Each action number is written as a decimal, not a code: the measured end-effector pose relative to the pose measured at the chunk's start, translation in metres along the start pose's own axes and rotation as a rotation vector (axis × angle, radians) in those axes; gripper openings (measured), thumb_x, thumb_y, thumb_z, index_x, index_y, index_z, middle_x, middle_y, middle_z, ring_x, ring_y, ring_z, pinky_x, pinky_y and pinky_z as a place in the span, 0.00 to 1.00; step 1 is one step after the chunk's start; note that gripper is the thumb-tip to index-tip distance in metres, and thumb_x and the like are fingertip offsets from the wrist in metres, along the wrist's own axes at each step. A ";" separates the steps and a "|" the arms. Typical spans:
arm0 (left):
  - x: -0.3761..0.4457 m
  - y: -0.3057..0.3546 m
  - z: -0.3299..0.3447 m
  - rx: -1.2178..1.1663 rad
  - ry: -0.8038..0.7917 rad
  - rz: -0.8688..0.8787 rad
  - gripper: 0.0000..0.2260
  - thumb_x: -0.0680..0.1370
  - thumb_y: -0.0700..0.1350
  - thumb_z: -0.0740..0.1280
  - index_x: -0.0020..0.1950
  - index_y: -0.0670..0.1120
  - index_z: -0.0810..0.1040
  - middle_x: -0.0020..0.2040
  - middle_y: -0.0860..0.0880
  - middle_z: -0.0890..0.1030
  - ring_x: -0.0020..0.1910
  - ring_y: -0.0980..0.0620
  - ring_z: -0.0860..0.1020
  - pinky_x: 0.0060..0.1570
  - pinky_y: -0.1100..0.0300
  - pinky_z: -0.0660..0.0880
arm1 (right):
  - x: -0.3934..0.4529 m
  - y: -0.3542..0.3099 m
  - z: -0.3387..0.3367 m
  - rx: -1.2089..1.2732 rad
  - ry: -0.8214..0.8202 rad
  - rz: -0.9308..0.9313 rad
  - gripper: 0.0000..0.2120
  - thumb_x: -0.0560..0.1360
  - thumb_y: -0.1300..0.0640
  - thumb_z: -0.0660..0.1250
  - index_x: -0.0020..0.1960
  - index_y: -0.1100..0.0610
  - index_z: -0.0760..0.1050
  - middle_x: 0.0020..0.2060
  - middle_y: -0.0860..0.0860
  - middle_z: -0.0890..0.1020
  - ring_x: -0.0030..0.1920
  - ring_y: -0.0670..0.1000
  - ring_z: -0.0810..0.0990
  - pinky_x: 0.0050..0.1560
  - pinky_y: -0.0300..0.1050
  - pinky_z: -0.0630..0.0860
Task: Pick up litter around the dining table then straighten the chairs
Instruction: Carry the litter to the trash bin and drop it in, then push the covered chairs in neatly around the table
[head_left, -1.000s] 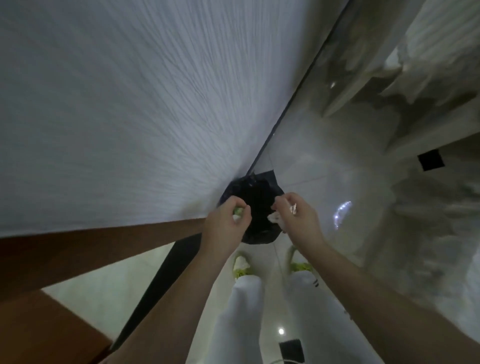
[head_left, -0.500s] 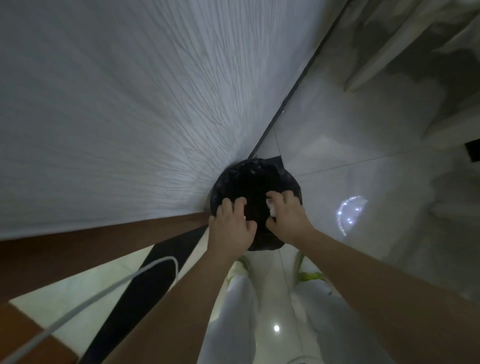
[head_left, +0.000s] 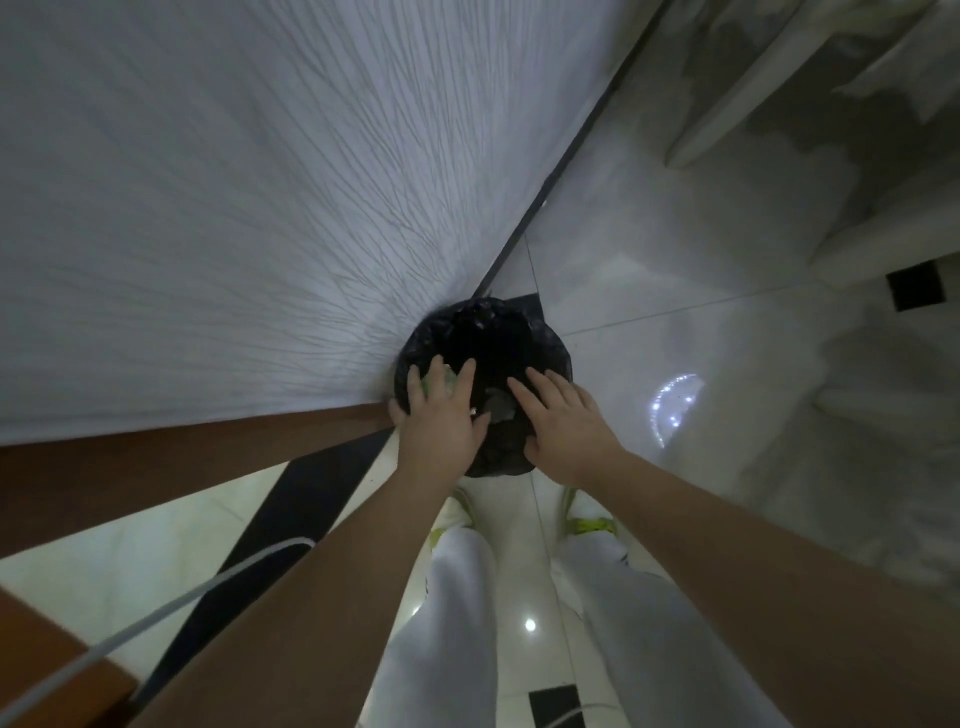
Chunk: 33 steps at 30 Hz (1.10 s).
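A round bin lined with a black bag (head_left: 483, 325) stands on the floor against the wall, just ahead of my feet. Both of my hands hover over its mouth, palms down. My left hand (head_left: 441, 421) has its fingers spread, and a pale green scrap of litter (head_left: 438, 383) shows between them, under the hand. My right hand (head_left: 563, 421) is also spread wide and holds nothing. A crumpled grey-white piece of litter (head_left: 500, 406) sits between the two hands, inside the bin's dark opening. The bottom of the bin is too dark to see.
A white textured wall (head_left: 234, 208) fills the left. Below it runs a brown wooden edge (head_left: 156, 467), then a black floor strip (head_left: 301, 499). A white cable (head_left: 156, 618) crosses at lower left. Glossy white tiles (head_left: 649, 270) spread to the right. My white-trousered legs stand below.
Both hands moved forward over the bin and went from closed on litter to spread open. The white piece has left my right hand and lies in the bin's mouth.
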<state>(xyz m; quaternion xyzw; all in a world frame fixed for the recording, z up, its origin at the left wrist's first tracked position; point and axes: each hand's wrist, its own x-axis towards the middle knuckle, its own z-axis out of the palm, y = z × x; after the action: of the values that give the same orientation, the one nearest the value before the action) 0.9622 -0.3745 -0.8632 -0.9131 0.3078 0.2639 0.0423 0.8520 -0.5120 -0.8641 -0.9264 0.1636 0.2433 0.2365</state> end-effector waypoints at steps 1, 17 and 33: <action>-0.006 0.001 -0.004 0.016 0.014 -0.004 0.31 0.78 0.58 0.60 0.78 0.55 0.52 0.78 0.44 0.55 0.76 0.39 0.52 0.65 0.32 0.61 | -0.008 -0.002 -0.003 -0.018 0.016 0.005 0.35 0.76 0.51 0.60 0.78 0.51 0.46 0.77 0.54 0.51 0.76 0.56 0.48 0.75 0.54 0.48; -0.201 0.010 -0.162 -0.062 0.172 0.104 0.27 0.77 0.57 0.56 0.76 0.52 0.63 0.75 0.45 0.65 0.75 0.44 0.59 0.68 0.34 0.56 | -0.161 -0.106 -0.141 -0.146 0.100 0.105 0.34 0.77 0.50 0.56 0.78 0.52 0.45 0.78 0.55 0.48 0.77 0.57 0.47 0.75 0.57 0.46; -0.307 0.028 -0.318 -0.012 0.336 0.603 0.27 0.76 0.57 0.59 0.75 0.51 0.66 0.76 0.46 0.63 0.76 0.45 0.58 0.69 0.32 0.53 | -0.341 -0.179 -0.248 -0.190 0.459 0.376 0.35 0.73 0.49 0.65 0.76 0.54 0.57 0.74 0.56 0.63 0.73 0.59 0.62 0.72 0.58 0.58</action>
<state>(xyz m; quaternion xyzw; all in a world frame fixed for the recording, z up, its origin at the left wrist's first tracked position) 0.8849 -0.3073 -0.4324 -0.8121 0.5649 0.1122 -0.0941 0.7375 -0.4272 -0.4290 -0.9285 0.3579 0.0813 0.0566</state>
